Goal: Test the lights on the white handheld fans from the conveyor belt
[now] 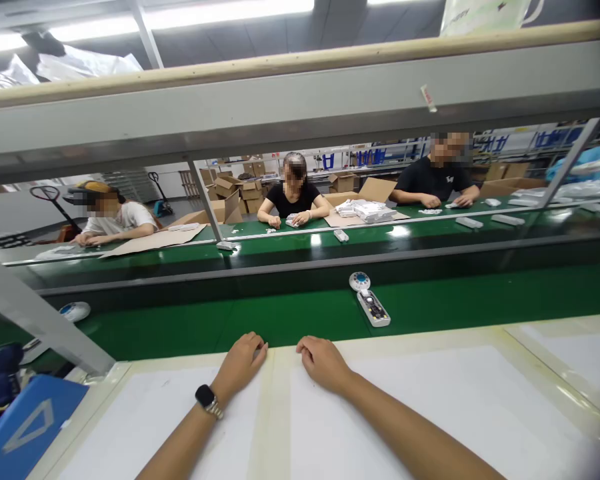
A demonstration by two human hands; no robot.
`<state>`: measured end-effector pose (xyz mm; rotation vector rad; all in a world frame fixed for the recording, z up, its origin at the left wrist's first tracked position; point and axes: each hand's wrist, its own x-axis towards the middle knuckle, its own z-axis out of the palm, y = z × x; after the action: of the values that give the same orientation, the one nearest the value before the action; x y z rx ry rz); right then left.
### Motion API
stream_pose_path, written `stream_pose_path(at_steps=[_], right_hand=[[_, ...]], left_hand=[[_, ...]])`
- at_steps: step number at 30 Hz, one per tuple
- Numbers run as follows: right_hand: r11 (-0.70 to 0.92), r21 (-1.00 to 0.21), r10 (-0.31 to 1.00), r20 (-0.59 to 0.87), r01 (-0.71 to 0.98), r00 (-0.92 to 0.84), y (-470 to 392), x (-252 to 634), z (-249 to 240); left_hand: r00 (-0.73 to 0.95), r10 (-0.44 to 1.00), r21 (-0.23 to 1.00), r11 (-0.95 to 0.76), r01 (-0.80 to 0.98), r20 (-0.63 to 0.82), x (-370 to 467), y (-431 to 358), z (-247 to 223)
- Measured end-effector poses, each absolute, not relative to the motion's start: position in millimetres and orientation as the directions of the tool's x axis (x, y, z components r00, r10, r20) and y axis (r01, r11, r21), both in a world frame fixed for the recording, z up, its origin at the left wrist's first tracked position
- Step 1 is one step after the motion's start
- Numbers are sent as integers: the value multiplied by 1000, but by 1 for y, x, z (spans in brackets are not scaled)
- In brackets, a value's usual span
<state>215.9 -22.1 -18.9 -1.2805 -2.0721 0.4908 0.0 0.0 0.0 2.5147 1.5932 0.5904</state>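
My left hand (242, 361), with a dark watch on its wrist, rests at the far edge of the white work surface (445, 393). Its fingers curl over the edge, and what they hold, if anything, cannot be made out. To its right, my right hand (325, 362) lies at the same edge with fingers bent; nothing shows in it. Beyond, on the green belt (290, 313), is a white device (373, 307) with its inside exposed, joined to a round white part with a blue centre (360, 281). Neither hand touches it.
A round white part (75, 311) lies on the belt at left, behind a slanted metal post (45, 320). A blue bin (33, 427) stands at lower left. Across the line sit three people among white parts and cardboard boxes. A shelf beam (280, 100) spans above.
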Motion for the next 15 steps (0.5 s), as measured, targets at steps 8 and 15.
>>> stream_pose_path(at_steps=[8,15], right_hand=[[453,-609,891,325,651,-316,-23,216,-18],[453,-606,891,333,654,-309,-24,215,-18]], left_hand=[[376,887,297,-447,844,267,0,0,-1],[376,888,306,-447,841,263,-1,0,0]])
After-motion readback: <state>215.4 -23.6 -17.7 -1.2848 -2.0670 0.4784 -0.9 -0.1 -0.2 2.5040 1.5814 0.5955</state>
